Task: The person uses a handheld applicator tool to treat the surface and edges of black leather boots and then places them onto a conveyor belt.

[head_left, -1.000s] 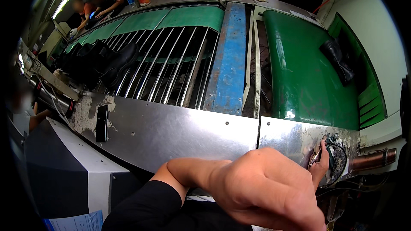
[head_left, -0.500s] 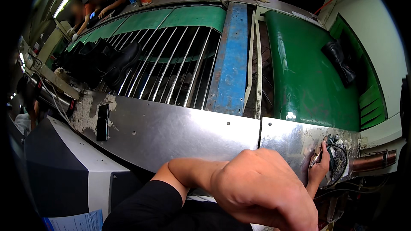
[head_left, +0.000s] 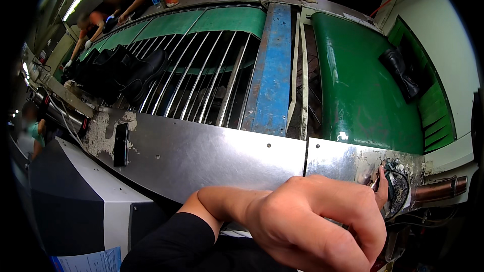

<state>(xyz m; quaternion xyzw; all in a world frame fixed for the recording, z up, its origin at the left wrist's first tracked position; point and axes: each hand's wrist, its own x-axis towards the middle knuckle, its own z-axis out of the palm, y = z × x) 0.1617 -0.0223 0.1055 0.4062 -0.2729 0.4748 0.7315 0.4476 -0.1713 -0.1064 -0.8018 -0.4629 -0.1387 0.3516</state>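
My left hand (head_left: pixel 312 226) is close in front, at the lower middle, with its fingers curled. Whatever it may hold is hidden beneath the palm and fingers. Beyond it, at the right, my right hand (head_left: pixel 382 194) shows only in part, the rest covered by the left hand. Its fingers close around a small metallic piece that I cannot make out. They rest beside a dark, worn lump with a looped black cable (head_left: pixel 401 186), on the stained end of the metal ledge (head_left: pixel 227 153).
Black boots (head_left: pixel 143 75) stand on the roller conveyor (head_left: pixel 201 85) at the left. Another black boot (head_left: pixel 401 73) lies on the green belt (head_left: pixel 353 85), and a blue plate (head_left: pixel 272 70) divides the two. A copper-coloured pipe (head_left: pixel 441 189) juts out at right. People work at the far left.
My left hand has shifted slightly right, its fingers now covering more of my right hand. The right fingertips stay at the cable. People at the left have moved.
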